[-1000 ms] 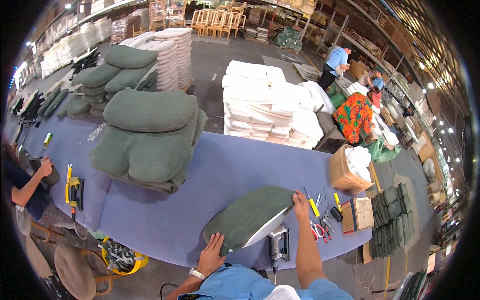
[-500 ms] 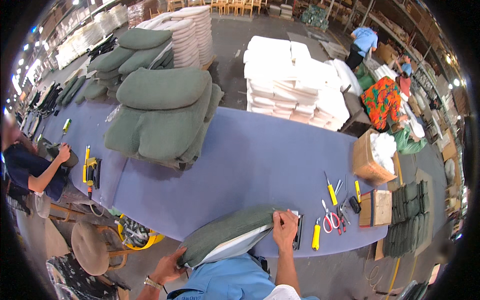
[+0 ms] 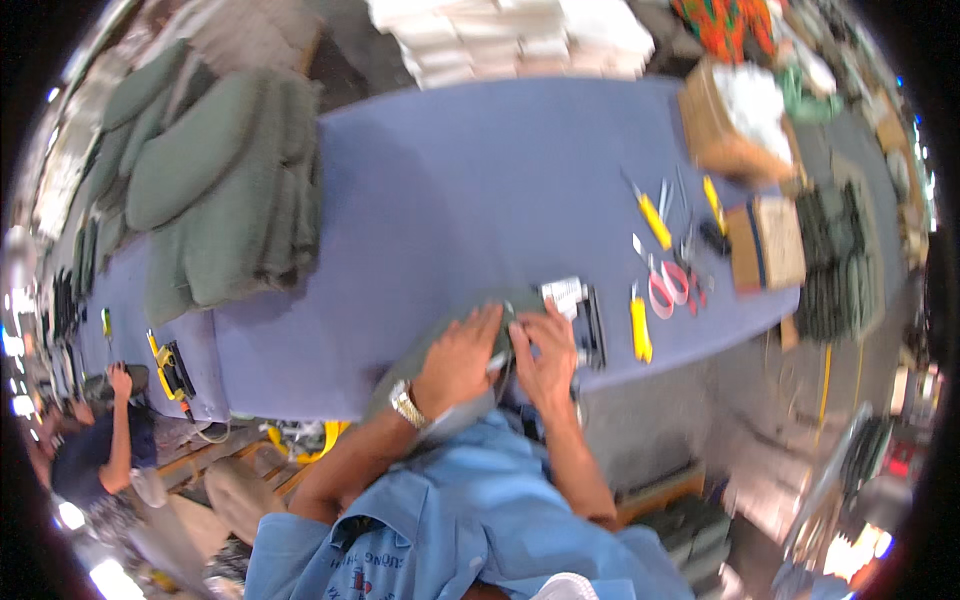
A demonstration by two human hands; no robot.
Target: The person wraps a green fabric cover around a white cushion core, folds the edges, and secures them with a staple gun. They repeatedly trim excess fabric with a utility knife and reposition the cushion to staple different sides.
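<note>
A dark green fabric-covered cushion (image 3: 400, 385) rests at the table's near edge against my body, its pale underside partly showing. My left hand (image 3: 455, 360) lies over its right end, fingers stretched across the fabric and thumb at the edge, gripping it. Close beside it, my right hand (image 3: 545, 355) pinches the cushion's right corner between thumb and fingers. Both palms and much of that corner are hidden. Just right of my right hand lies a black tool (image 3: 593, 330), possibly a staple gun, partly covered.
Pink-handled scissors (image 3: 668, 288), a yellow-handled tool (image 3: 640, 325) and several hand tools lie to the right. Cardboard boxes (image 3: 765, 245) stand at the table's right end. Green cushions (image 3: 225, 200) are stacked at left. Another person (image 3: 100, 440) works at far left beside a yellow staple gun (image 3: 170, 370).
My left hand has moved from the cushion's left end to its right end, beside my right hand. The view has tipped downward and shifted.
</note>
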